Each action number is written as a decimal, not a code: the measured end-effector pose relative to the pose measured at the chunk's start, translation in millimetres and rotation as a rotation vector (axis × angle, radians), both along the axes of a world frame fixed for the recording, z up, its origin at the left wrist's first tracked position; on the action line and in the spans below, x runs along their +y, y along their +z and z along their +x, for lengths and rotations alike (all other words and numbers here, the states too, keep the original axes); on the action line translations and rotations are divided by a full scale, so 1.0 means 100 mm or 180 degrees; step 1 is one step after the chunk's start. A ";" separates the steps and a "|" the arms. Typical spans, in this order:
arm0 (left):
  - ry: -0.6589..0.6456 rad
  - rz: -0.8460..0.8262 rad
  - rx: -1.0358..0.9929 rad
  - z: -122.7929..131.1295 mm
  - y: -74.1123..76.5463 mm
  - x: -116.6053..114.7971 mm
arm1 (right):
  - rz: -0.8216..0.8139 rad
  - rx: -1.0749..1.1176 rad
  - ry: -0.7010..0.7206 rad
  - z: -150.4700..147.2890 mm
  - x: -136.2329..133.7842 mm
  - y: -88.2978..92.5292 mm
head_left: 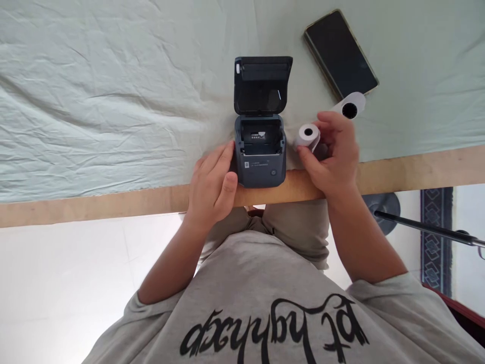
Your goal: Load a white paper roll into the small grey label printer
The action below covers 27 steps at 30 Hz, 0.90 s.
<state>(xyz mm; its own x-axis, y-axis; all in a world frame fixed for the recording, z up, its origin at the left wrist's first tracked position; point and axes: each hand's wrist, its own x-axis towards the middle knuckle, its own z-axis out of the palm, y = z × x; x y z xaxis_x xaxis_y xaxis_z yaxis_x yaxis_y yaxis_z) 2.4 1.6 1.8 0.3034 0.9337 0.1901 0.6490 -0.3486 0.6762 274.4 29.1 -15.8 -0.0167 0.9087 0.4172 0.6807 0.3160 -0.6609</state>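
Observation:
A dark blue-grey portable label printer [261,169] lies at the table's front edge, its lid [261,86] swung up and back. Inside its bay no roll shows, only a small printed label. My left hand [210,184] lies flat along the printer's left side, fingers stretched out and thumb apart. To the right of the printer, a small white paper roll [307,136] stands on end with a dark core. My right hand [335,151] has it between thumb and fingers. Behind that hand lies a second white paper roll [355,105] with a black core, partly hidden.
A black smartphone [341,53] in a case lies at the back right, close to the second roll. The pale green cloth [113,101] is wrinkled and stops short of the wooden table edge [94,205]. A black stand [424,227] is on the floor at right.

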 end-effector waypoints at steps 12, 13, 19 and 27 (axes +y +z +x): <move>-0.0065 -0.0028 0.0045 -0.02 0.00 0.00 | -0.0349 -0.0707 0.0760 -0.54 0.25 0.59; -0.0077 -0.0029 0.0055 -0.02 0.00 0.00 | -0.0342 -0.0785 0.0752 -0.57 0.29 0.60; -0.0086 0.0020 0.0023 -0.01 0.02 -0.01 | -0.0272 -0.0815 0.0786 -0.55 0.42 0.47; -0.0090 -0.0016 0.0058 -0.01 0.02 -0.02 | -0.0019 -0.0555 0.0987 -0.53 0.44 0.36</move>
